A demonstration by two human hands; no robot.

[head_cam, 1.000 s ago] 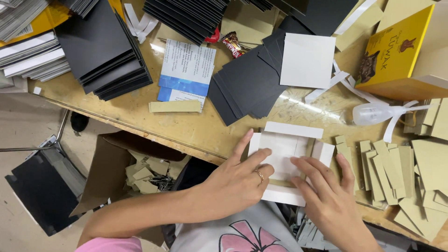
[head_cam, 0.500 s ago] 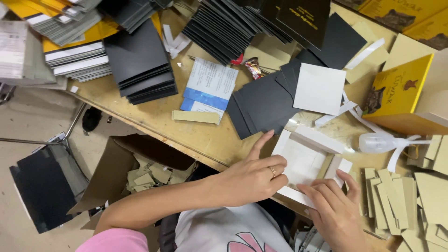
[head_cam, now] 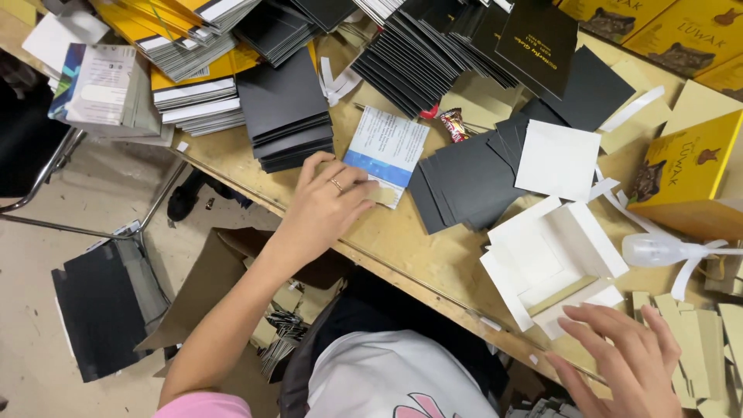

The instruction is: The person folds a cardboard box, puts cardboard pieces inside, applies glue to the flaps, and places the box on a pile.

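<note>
**Left hand on tan strip, right hand by white box**

Left hand (head_cam: 329,203) stretched out over the table (head_cam: 402,255), fingers bent down onto a small tan strip (head_cam: 385,193). Strip lying flat, partly under the fingers, touching the near edge of a blue and white leaflet (head_cam: 387,147). Black card stack (head_cam: 285,112) just beside, to the left. Right hand (head_cam: 631,360) open, fingers spread wide, holding nothing, fingertips touching the near flap of a flat white box (head_cam: 553,259). Box lying open near the table edge, well apart from the strip. More tan strips (head_cam: 696,325) heaped beside the right hand. Yellow box (head_cam: 689,166) farther back.
</note>
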